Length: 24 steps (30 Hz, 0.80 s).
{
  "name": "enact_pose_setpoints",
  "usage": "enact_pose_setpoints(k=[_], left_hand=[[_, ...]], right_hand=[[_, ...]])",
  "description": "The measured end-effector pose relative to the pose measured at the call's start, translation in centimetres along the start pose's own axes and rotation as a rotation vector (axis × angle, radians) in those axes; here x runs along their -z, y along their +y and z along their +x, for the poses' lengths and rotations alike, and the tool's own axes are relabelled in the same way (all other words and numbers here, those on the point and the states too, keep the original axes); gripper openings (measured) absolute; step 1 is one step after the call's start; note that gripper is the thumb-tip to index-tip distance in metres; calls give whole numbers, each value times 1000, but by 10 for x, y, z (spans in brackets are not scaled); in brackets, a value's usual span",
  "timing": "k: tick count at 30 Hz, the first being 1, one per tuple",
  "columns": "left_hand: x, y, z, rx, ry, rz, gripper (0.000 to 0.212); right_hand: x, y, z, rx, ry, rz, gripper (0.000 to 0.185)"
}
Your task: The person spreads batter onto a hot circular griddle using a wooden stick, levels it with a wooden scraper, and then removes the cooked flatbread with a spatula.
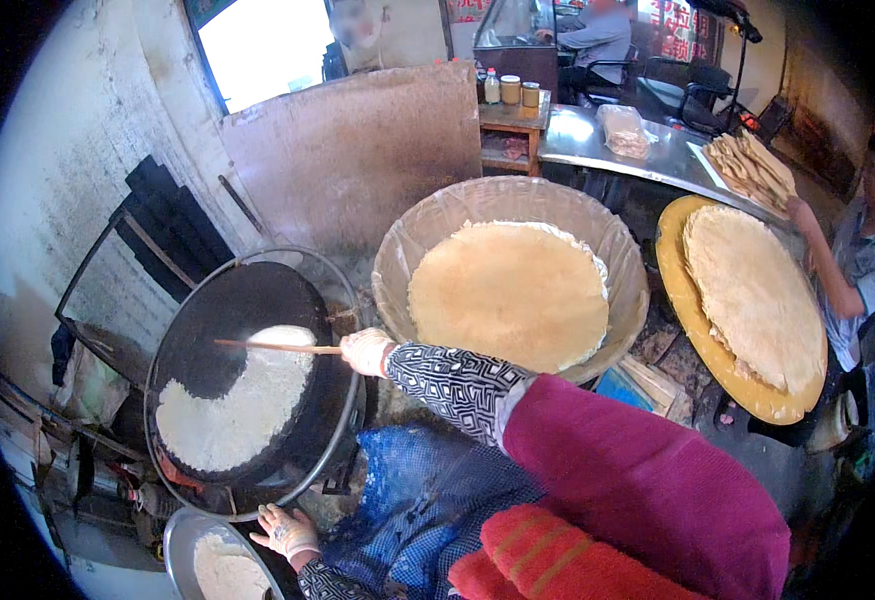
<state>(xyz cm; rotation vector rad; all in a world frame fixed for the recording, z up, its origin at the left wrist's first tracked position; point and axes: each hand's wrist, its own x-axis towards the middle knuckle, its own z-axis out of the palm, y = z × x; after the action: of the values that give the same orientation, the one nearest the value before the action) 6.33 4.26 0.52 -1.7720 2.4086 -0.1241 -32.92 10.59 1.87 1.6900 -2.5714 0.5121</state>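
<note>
My right hand (366, 351), in a pale glove, grips a thin wooden stick (287, 346) held flat over a round black griddle (235, 307). The stick's far part lies across a layer of pale batter (250, 416), spread in a curved band over part of the griddle. My left hand (286, 531), also gloved, is by the griddle's metal rim (353, 420) with its fingers apart and nothing in them. Just below it stands a metal basin (182, 551) with thick pale batter (229, 574) inside.
A cloth-lined wicker basket (508, 196) holds a stack of round flatbreads (512, 292). More flatbreads (756, 289) lie on a yellow round board (674, 262). At right, another person's arm (831, 259) reaches to folded flatbreads (751, 169) on a metal counter (580, 139).
</note>
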Motion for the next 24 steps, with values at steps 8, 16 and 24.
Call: enact_pose_setpoints(k=[8,16,24], left_hand=[[12,43,-14,-197,26,-85,71],[2,47,-25,-276,182,-29,67],[-4,36,-26,-165,177,42,65]], right_hand=[[-2,-10,1,-20,-36,33,31],[28,3,-14,0,-200,-93,35],[19,-13,-29,18,-333,-44,36]])
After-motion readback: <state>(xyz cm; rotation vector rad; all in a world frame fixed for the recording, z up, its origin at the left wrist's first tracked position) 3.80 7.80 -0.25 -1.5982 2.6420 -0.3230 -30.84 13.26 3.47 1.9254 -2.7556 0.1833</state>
